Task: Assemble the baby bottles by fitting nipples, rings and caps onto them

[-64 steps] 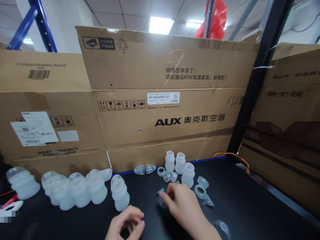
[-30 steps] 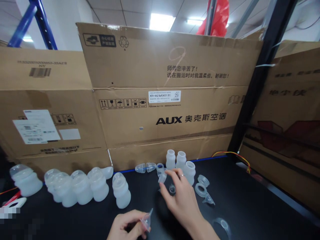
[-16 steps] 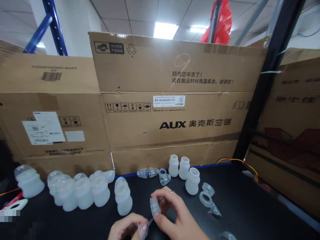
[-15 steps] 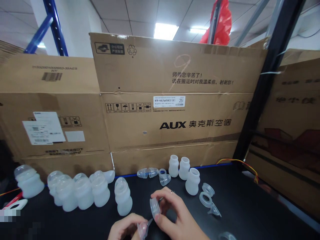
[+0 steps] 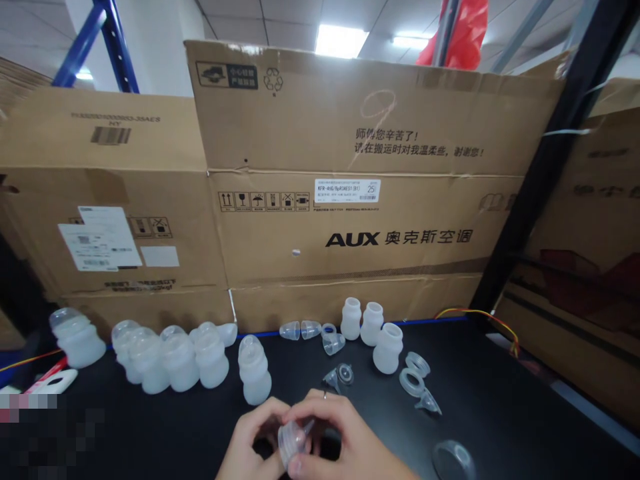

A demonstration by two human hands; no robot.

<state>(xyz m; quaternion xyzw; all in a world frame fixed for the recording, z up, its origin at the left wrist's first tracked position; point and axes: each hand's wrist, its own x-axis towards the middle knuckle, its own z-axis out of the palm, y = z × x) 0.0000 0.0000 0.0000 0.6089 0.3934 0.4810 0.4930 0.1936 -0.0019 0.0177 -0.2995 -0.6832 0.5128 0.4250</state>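
Observation:
My left hand (image 5: 250, 443) and my right hand (image 5: 345, 440) meet at the bottom middle over the black table (image 5: 500, 400). Both are closed around a clear threaded ring (image 5: 290, 440) with a clear teat tip poking up through it. Just beyond my fingers lies a loose teat (image 5: 339, 375). One capped white bottle (image 5: 255, 378) stands to the left of my hands. Three open white bottles (image 5: 373, 333) stand behind.
A row of capped bottles (image 5: 165, 357) lines the left side. Clear caps (image 5: 300, 329) lie by the cardboard boxes (image 5: 350, 200) walling the back. Rings and a teat (image 5: 417, 385) lie at right, another ring (image 5: 453, 460) near the front edge. A black post (image 5: 530, 200) rises at right.
My right hand picked a ring from the pile near the open bottles and brought it to my left hand, which held a teat. Both hands now press the two together.

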